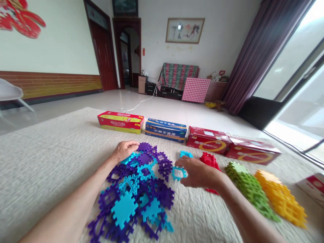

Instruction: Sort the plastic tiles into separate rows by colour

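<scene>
A heap of purple and light-blue interlocking plastic tiles (136, 189) lies on the cream quilted cloth (45, 162). My left hand (124, 150) rests on the far edge of the heap, fingers curled over a purple tile (144, 147). My right hand (196, 172) is to the heap's right, fingertips on a light-blue frame tile (178, 173). Another light-blue tile (186, 154) lies just beyond it. Behind my right hand stands a pile of red tiles (209, 159), partly hidden by the hand.
A green tile stack (249, 189) and a yellow one (280, 197) lie at the right. Several long boxes line the far edge: red-yellow (120, 122), blue (166, 130), two red (209, 140). Another box (315, 187) sits far right. Open floor and furniture beyond.
</scene>
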Available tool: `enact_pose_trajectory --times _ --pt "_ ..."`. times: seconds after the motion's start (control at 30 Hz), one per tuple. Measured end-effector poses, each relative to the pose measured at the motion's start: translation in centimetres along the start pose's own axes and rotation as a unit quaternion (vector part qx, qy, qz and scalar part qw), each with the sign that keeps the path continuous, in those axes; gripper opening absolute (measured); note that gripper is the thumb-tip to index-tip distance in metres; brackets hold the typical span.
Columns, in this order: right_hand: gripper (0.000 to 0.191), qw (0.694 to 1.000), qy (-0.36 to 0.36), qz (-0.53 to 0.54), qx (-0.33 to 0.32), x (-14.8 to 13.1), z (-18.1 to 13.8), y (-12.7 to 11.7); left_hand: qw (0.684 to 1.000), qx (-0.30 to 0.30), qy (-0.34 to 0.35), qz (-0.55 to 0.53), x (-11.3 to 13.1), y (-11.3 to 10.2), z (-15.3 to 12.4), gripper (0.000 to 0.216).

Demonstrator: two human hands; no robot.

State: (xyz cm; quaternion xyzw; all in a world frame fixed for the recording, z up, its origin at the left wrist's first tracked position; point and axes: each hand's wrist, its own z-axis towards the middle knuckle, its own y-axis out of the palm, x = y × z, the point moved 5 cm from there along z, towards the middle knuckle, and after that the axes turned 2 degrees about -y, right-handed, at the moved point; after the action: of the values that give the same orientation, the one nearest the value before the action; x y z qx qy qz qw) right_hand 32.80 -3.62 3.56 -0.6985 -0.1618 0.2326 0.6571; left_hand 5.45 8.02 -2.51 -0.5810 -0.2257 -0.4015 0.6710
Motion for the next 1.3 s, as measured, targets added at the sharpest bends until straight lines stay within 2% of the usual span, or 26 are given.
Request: enact_pose_trajectory --times 0.2,0.37,0.5,0.7,0.9,1.1,1.3 --pt "0.034 0.993 0.058 0.032 0.097 4.0 -0.2 -2.3 1.000 0.001 -0.001 -0.003 -0.3 0.1 0.1 0.036" --pt "0.035 0.987 0.039 0.118 0.102 4.7 0.2 -2.5 1.000 0.000 -0.005 -0.006 -0.4 0.2 0.1 0.037" --pt "0.037 0.981 0.110 0.041 0.157 6.5 0.5 -1.9 1.000 0.005 -0.006 -0.008 0.0 0.1 0.0 0.036" --pt "0.039 0.985 0.120 0.010 0.126 7.7 0.6 0.1 1.000 0.007 -0.003 0.004 0.2 0.0 0.0 0.034" --pt "0.052 0.988 0.109 -0.012 0.108 6.6 0.9 0.6 1.000 0.004 -0.001 -0.005 -0.2 0.0 0.1 0.033" --pt "0.057 0.990 0.111 -0.045 0.079 6.2 1.6 1.5 0.997 -0.007 -0.040 -0.070 -0.5 0.1 0.1 0.036" --pt "0.056 0.990 0.105 -0.058 0.074 6.7 2.0 2.1 0.993 -0.058 -0.042 -0.099 -0.3 0.3 0.2 0.036"
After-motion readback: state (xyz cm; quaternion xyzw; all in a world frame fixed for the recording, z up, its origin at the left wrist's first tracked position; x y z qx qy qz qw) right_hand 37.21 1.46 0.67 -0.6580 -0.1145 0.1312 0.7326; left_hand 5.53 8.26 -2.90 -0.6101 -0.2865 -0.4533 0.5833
